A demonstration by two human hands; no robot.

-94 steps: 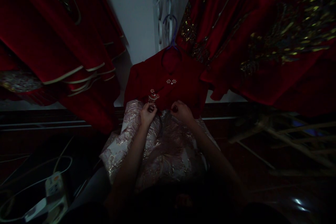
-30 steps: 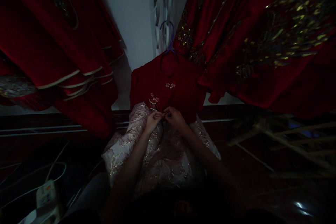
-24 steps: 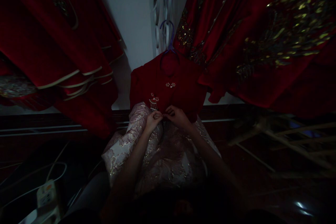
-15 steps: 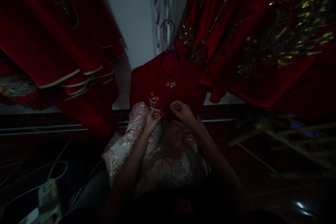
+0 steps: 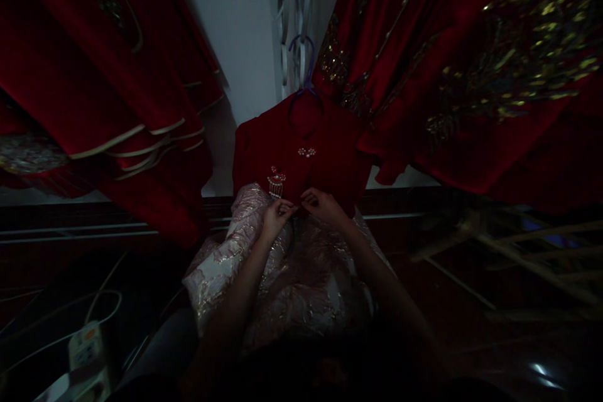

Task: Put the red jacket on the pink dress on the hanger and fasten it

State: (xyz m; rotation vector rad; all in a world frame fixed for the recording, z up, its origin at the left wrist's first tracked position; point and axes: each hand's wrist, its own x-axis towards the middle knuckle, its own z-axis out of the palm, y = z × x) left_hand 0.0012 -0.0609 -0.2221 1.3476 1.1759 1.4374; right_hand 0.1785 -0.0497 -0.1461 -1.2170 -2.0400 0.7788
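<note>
A red jacket (image 5: 264, 132) hangs on a purple hanger (image 5: 308, 69) in front of me. Beaded ornaments decorate it: a small clasp (image 5: 306, 152) below the neck and a tasselled brooch (image 5: 276, 182) on the left side. At its lower front edge my left hand (image 5: 277, 217) is closed in a pinch; what lies between the fingertips is too dark to name. Close beside it, my right hand (image 5: 323, 206) is curled with fingertips together, also at the jacket's hem. Below both hands spreads a pale, shiny brocade fabric (image 5: 221, 270), over my lap area.
Red garments (image 5: 117, 75) with pale piping hang at the left. Another red garment (image 5: 494, 63) with gold sequins hangs at the right. A power strip (image 5: 87, 348) with white cables lies lower left. A wooden frame (image 5: 513, 251) stands lower right.
My right hand has moved down and slightly left, its fingertips now near those of my left hand. The left hand has shifted slightly. The jacket hangs in the same place.
</note>
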